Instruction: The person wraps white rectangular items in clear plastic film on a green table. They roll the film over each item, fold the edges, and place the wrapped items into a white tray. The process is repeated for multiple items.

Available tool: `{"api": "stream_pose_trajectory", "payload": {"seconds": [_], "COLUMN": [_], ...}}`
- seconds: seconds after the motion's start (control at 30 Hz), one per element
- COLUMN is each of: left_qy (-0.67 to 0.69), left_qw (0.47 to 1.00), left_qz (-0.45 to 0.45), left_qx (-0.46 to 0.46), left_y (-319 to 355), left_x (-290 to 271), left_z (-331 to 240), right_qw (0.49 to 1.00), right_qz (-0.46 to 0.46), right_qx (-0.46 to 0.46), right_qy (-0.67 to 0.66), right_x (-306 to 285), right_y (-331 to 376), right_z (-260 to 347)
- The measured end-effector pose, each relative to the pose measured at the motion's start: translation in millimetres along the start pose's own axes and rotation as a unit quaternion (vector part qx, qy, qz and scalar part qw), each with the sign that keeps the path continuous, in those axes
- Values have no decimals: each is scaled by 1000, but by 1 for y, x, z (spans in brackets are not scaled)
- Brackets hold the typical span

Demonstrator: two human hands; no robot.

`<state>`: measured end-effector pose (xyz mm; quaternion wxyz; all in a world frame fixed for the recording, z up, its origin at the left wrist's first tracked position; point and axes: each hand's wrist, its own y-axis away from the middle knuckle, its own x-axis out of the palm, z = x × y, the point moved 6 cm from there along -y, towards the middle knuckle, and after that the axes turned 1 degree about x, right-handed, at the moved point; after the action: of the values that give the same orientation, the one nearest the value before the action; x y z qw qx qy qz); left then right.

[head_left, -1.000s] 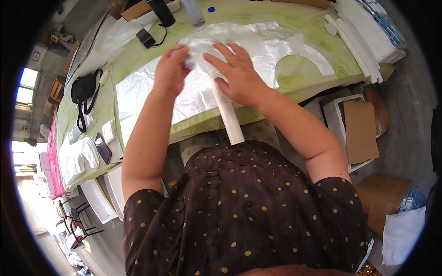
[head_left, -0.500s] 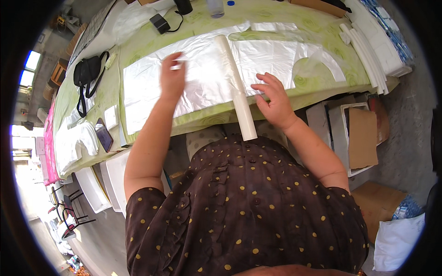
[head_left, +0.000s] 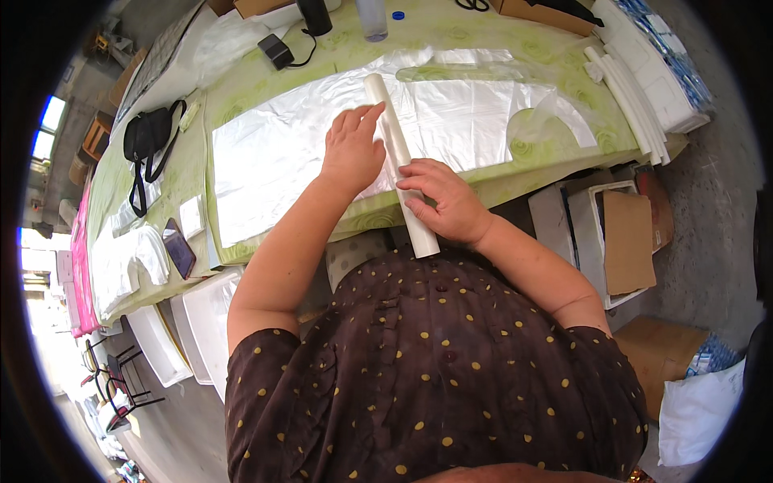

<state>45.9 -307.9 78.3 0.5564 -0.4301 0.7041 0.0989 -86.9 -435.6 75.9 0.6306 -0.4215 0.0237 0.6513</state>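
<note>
A long cream-white roll (head_left: 401, 165), probably wound plastic film, lies across a shiny white plastic sheet (head_left: 274, 153) with a cut-out curve at its right end. Its near end juts past the table edge toward my body. My left hand (head_left: 354, 149) is at the roll's left side, fingers stretched out and fingertips against it. From the right, my right hand (head_left: 447, 200) rests its spread fingers on the roll's nearer half, thumb apart. Neither hand is closed around it.
The table has a green patterned cover (head_left: 374, 216). A black bag (head_left: 147, 133) and a phone (head_left: 179, 248) lie left. At the back are a black adapter (head_left: 276, 51) and a clear bottle (head_left: 372, 20). White tubes (head_left: 628, 105) lie right. Boxes (head_left: 628, 241) stand below.
My left hand has moved right and nearer, onto the roll. My right hand has moved left and come to rest on it. The roll's far end has shifted slightly left and nearer.
</note>
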Motion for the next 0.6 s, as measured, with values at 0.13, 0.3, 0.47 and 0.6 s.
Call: {"api": "stream_pose_trajectory", "payload": {"seconds": [0.13,0.3,0.47,0.6], "left_qy": [37,104,149,170], "left_qw": [996,990,989,985], "left_qz": [6,-63,-20,-5], "left_qx": [80,70,15,-8], "left_y": [-3,6,32,40], "left_x": [-2,-3,-5,-4], "left_z": [-10,18,35,43], "right_qw": [1000,991,965,944], "right_qz": [-5,-60,-16,82], "right_qx": [-5,40,81,160], "right_qy": [2,116,247,275], "right_x": [-2,-12,12,45], "right_y": [-5,-17,-59,-112], "right_z": [-1,-22,-62,-89]}}
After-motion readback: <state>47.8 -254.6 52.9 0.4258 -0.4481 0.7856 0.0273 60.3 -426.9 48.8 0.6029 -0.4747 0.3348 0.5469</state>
